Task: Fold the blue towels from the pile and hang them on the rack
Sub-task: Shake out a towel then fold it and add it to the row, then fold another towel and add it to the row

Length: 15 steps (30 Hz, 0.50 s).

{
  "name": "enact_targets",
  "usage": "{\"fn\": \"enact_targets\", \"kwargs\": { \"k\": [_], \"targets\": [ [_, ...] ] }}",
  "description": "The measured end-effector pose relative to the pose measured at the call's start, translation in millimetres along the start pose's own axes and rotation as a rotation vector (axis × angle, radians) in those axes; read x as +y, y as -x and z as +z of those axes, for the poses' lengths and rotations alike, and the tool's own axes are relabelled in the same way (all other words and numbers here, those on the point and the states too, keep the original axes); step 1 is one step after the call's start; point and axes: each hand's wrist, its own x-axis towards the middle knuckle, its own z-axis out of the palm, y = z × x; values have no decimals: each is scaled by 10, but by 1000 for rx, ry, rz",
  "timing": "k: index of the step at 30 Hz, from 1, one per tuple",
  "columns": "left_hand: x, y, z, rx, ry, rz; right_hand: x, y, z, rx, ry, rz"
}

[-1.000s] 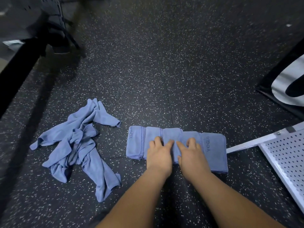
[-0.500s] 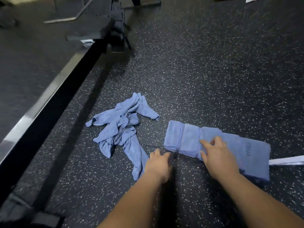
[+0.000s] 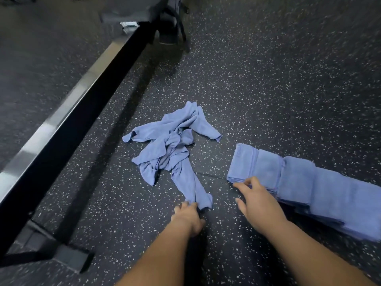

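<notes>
Head view: crumpled pile of blue towels (image 3: 171,149) lies on the speckled floor (image 3: 268,79), its trailing end reaching the left hand (image 3: 188,215). That hand's fingers curl at the cloth tip; actual grasp cannot be confirmed. Right hand (image 3: 259,205) is spread and relaxed, holding nothing, fingertips at the near corner of the folded towels (image 3: 309,182) laid in a row to the pile's right. A black frame bar (image 3: 72,112) runs along the left.

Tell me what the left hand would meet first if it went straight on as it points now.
The near tail of the crumpled towel pile. The left hand looks about to touch it, though depth is unclear.
</notes>
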Motion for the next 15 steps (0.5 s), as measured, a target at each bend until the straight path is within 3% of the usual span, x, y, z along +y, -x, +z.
{"fn": "enact_targets", "kwargs": {
  "k": [3, 8, 15],
  "targets": [
    [33, -39, -7, 43, -8, -20, -65, -51, 4, -29, 2, -4],
    [5, 56, -265, 371, 253, -20, -150, -89, -157, -59, 12, 19],
    [-19, 737, -1056, 628, 502, 175, -401, 42, -786, -213, 97, -9]
  ]
}}
